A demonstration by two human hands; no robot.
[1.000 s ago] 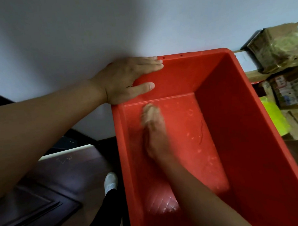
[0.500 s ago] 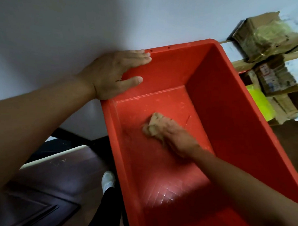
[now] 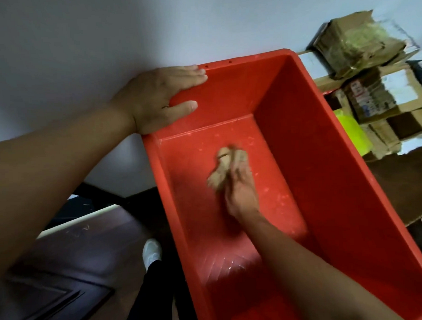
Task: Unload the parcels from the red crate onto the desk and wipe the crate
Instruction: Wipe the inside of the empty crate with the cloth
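The red crate [image 3: 325, 179] is tilted up in front of me, its open side facing me, with no parcels inside. My left hand [image 3: 157, 99] grips the crate's far left corner, fingers straight over the rim and thumb on the inner wall. My right hand [image 3: 241, 187] is inside the crate and presses a crumpled beige cloth [image 3: 222, 169] against the dusty bottom; hand and cloth are motion-blurred. Several brown cardboard parcels [image 3: 359, 44] are piled on the desk [image 3: 397, 177] to the right of the crate.
A white wall [image 3: 105, 32] stands just behind the crate. A yellow-green packet [image 3: 352, 133] lies among the parcels. Below left are a dark wooden floor, a dark panelled piece of furniture [image 3: 42, 297] and my foot in a white shoe [image 3: 151, 253].
My right hand has rubbed the cloth across the crate bottom, from the far end toward me and back up to the middle. The left hand has kept its hold on the corner.
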